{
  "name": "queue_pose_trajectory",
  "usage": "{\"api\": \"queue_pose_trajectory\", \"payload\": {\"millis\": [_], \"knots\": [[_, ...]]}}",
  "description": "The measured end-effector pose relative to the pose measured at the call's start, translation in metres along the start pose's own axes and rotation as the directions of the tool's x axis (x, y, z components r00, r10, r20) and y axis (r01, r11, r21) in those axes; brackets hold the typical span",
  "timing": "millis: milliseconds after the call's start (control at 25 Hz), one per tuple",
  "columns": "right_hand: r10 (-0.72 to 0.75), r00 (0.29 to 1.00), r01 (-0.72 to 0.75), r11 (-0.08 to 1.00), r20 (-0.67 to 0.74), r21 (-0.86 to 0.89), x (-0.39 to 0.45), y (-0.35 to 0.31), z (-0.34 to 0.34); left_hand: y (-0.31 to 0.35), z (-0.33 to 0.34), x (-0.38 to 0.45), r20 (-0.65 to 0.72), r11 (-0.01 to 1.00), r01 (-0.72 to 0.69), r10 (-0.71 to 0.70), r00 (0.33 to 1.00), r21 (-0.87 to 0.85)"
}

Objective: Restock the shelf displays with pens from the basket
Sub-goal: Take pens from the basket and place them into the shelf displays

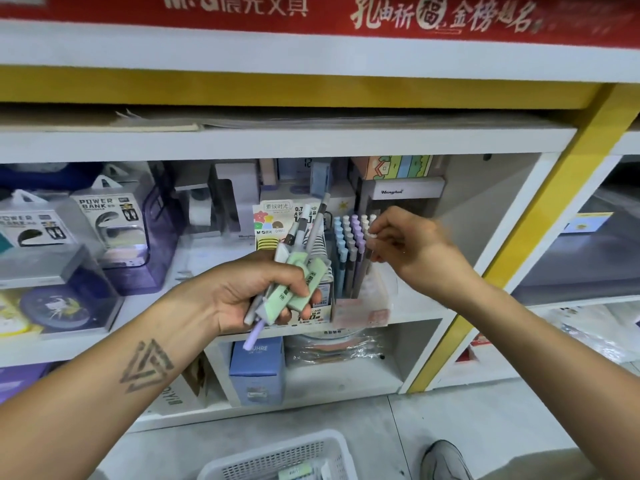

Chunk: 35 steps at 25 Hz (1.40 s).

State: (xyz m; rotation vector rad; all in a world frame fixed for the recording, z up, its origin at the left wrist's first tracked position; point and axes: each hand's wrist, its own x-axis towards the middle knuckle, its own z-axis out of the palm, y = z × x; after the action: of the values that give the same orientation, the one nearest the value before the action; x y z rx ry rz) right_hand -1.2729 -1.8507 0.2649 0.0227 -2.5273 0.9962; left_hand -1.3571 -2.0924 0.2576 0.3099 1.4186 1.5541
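Observation:
My left hand (256, 292) grips a bundle of pens and pale green packs (304, 271) in front of the middle shelf. Grey and white pens stick up from the fist and a lilac one pokes out below. My right hand (405, 240) pinches the white top of a pen (372, 237) at the right side of a clear pen display (349, 258). That display holds rows of upright blue, grey, lilac and cream pens. A white plastic basket (294, 452) sits on the floor below, with a few items inside.
Power bank boxes (107, 216) and clear cases fill the shelf's left part. A pencil-lead box (273, 220) stands just left of the display. Below are a blue box (258, 368) and wrapped goods. A yellow post (540, 216) bounds the bay at right. A shoe (446, 459) is on the floor.

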Motion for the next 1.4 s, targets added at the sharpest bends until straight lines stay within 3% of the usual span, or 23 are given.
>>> {"api": "queue_pose_trajectory", "payload": {"millis": [360,640,800,1040,1400], "knots": [[-0.188,0.979,0.199,0.969,0.084,-0.149,-0.005,-0.010,0.011,0.004,-0.003,0.002,0.010,1.000,-0.017,0.017,1.000,0.021],[-0.082,0.996,0.085,0.993,0.039,-0.081,0.001,-0.008,0.001,0.005,-0.003,0.000,0.043,0.999,-0.024,0.022,0.999,0.048],[-0.116,0.988,0.124,0.989,0.100,-0.080,-0.004,-0.012,0.002,0.006,-0.006,0.001,0.040,0.999,-0.013,0.011,0.999,0.048],[-0.105,0.994,0.105,0.994,0.023,-0.013,-0.004,-0.010,0.002,0.006,-0.010,0.000,0.039,0.999,-0.021,0.020,0.999,0.041],[-0.157,0.985,0.161,0.985,0.066,-0.068,-0.009,-0.012,0.000,0.006,-0.006,-0.004,0.031,0.998,-0.027,0.025,0.999,0.064]]}}
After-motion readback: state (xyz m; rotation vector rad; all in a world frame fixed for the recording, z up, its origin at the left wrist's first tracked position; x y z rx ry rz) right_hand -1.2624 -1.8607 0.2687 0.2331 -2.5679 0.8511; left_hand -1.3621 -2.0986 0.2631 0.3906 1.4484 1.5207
